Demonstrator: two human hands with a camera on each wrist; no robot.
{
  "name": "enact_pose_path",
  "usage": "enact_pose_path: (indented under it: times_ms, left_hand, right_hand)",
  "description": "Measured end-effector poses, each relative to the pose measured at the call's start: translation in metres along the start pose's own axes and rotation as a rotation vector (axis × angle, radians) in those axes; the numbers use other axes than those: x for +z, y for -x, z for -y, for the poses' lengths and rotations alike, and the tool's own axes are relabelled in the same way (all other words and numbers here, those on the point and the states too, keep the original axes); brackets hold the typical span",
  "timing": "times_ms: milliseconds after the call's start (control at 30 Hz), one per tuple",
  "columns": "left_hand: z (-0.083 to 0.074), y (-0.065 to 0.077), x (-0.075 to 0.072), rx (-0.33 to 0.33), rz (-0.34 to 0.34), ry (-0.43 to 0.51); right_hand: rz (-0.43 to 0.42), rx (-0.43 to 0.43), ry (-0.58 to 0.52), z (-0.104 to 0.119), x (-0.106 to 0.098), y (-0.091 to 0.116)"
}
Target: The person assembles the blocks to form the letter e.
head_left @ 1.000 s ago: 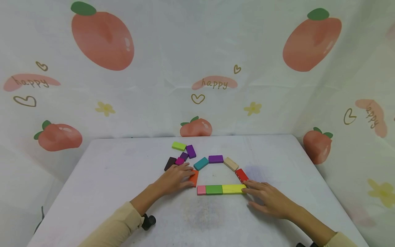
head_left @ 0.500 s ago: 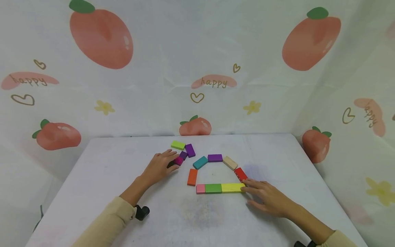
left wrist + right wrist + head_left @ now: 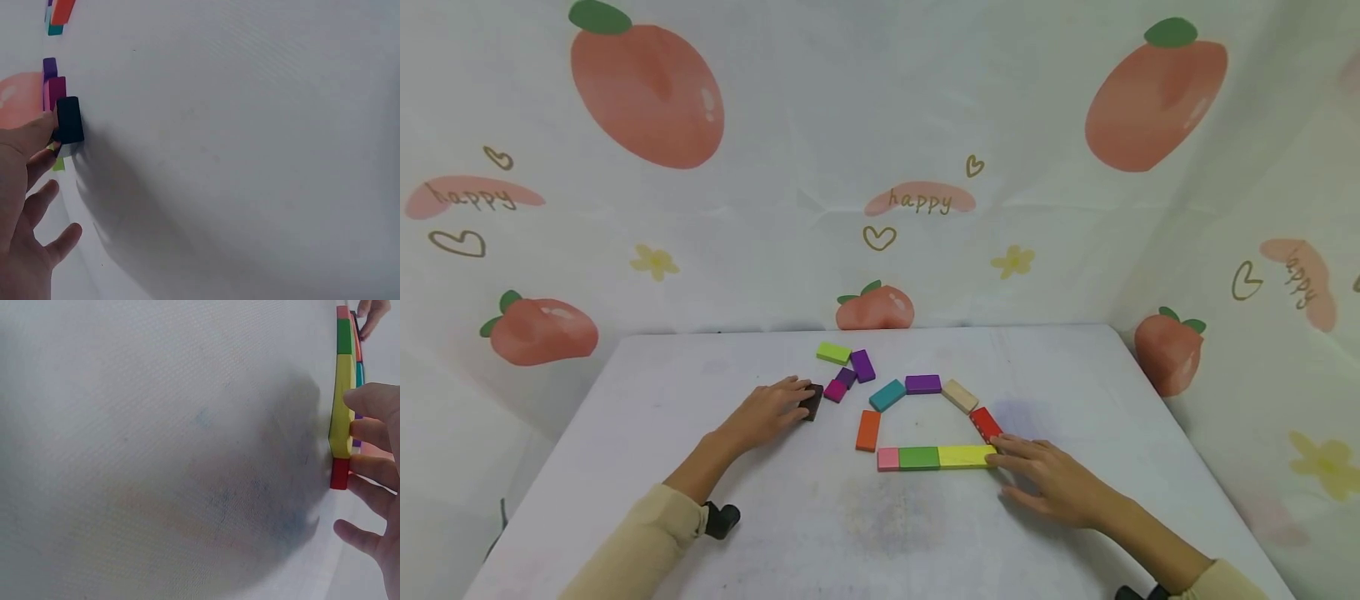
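My left hand (image 3: 765, 414) pinches a dark brown block (image 3: 812, 402) between thumb and fingers, left of the other pieces. The left wrist view shows this dark block (image 3: 70, 120) at the thumb and a fingertip, with the other fingers spread. At the right, my right hand (image 3: 1048, 483) has its fingers extended, fingertips touching the end of a long yellow block (image 3: 964, 457) and close to a tilted red block (image 3: 985, 424). In the right wrist view, fingertips lie along the yellow block (image 3: 342, 406) and the red block (image 3: 339, 474).
A pink block (image 3: 888, 459) and a green block (image 3: 919, 458) continue the yellow block's row. Orange (image 3: 868, 431), teal (image 3: 887, 395), purple (image 3: 922, 384) and beige (image 3: 960, 396) blocks arch above it. A lime block (image 3: 833, 352) and a magenta block (image 3: 835, 391) lie in a group at back left.
My left hand has left the orange block, moved left to the dark block and taken hold of it. The dark block has shifted slightly away from the magenta one. My right hand stays put.
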State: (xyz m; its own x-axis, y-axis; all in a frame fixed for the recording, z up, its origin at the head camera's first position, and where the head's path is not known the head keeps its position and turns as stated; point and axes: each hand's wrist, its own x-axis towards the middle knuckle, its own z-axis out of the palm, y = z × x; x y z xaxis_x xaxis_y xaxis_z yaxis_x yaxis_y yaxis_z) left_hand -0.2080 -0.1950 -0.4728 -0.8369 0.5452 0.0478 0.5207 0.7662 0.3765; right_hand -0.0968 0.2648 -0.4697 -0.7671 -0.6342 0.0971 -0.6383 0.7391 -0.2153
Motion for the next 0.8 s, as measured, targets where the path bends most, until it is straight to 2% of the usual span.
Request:
enact_pose_path:
  times_ms: [200,400,800]
  left_hand:
    - [0.005,0.013,0.004,0.034,-0.039,-0.004]
    - [-0.003,0.024,0.006,0.065,-0.074,-0.021]
    - [-0.021,0.039,0.014,0.216,-0.024,-0.077]
  right_hand:
    - [-0.009,-0.012,0.001,0.000,-0.001,-0.001]
    - [0.003,-0.002,-0.007,0.000,-0.002,0.000]
    - [-0.017,-0.013,-0.007,0.001,-0.002,-0.001]
